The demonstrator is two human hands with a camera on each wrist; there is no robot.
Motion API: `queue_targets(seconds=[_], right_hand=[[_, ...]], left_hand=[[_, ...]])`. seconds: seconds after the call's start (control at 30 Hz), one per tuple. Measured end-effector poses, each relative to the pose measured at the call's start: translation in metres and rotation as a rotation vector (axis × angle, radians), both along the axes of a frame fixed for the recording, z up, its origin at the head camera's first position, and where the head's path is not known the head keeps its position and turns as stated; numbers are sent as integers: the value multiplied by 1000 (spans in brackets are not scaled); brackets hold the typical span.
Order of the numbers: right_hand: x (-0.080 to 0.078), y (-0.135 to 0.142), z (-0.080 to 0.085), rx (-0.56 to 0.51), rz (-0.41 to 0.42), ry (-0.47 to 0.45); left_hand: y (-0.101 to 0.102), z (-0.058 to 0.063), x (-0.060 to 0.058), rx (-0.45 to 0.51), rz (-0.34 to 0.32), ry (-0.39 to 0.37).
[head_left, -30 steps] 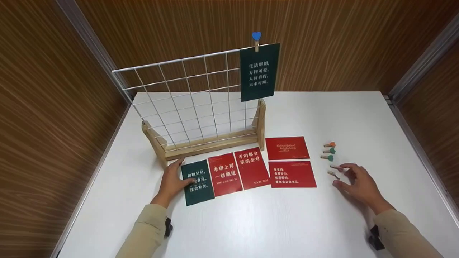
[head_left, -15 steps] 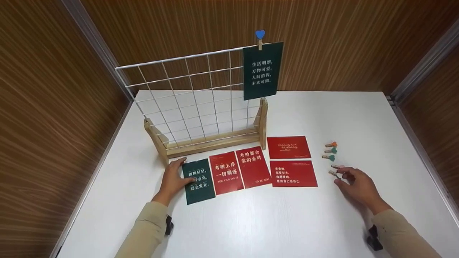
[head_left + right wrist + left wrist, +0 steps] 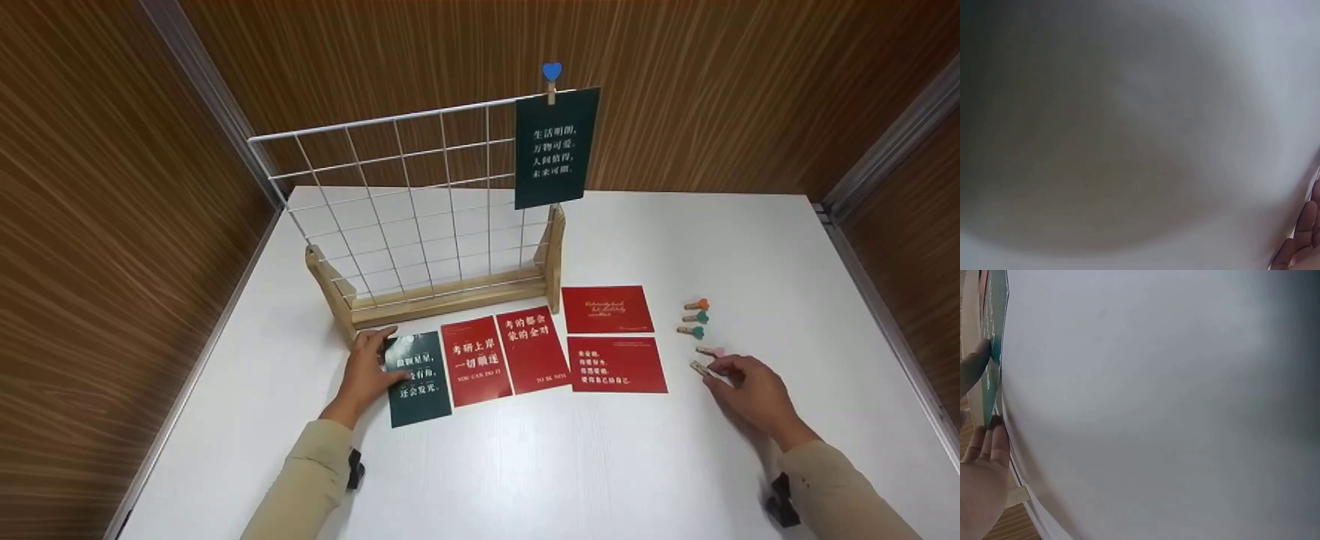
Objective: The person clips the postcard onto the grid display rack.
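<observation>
l hand (image 3: 367, 376): grip clamped on l edge of grn card (image 3: 418, 409), on table (image 3: 555, 457) in frt of wire rack (image 3: 450, 297) | 4 red cards (image 3: 477, 361) to its r | wood clip (image 3: 699, 367), nr pink clip (image 3: 709, 351), clamped in r hand (image 3: 756, 396) grip, thumb+finger

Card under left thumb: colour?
Dark green card, with white lettering; clearest in the head view.

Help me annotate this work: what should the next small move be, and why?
Probably lift the wooden clip toward the wire grid: the right hand pinches it, the left hand grips the lower green card at its left edge, and another card already hangs on the grid from a blue-heart clip.
</observation>
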State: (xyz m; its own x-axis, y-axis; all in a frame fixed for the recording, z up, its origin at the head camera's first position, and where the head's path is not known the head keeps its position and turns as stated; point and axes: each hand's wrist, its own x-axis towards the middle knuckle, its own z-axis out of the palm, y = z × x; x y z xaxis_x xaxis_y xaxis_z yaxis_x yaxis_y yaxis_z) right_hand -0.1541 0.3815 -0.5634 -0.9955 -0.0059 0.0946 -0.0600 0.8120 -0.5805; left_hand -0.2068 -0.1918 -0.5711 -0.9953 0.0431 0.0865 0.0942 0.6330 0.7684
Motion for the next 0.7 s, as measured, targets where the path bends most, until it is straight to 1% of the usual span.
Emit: queue_targets(seconds=[0.07, 0.33, 0.47, 0.6, 0.7], right_hand=[[0, 0, 0, -14, -4, -6], [-2, 0, 6, -21, -20, -16], [-2, 1, 9, -46, -26, -41], [-4, 1, 11, -85, -27, -43], [-5, 0, 11, -129, -26, -56]], left_hand=[[1, 0, 0, 8, 0, -9], [2, 3, 0, 4, 22, -92], [2, 2, 0, 5, 25, -105], [1, 1, -1, -1, 29, -97], [1, 2, 0, 21, 38, -93]])
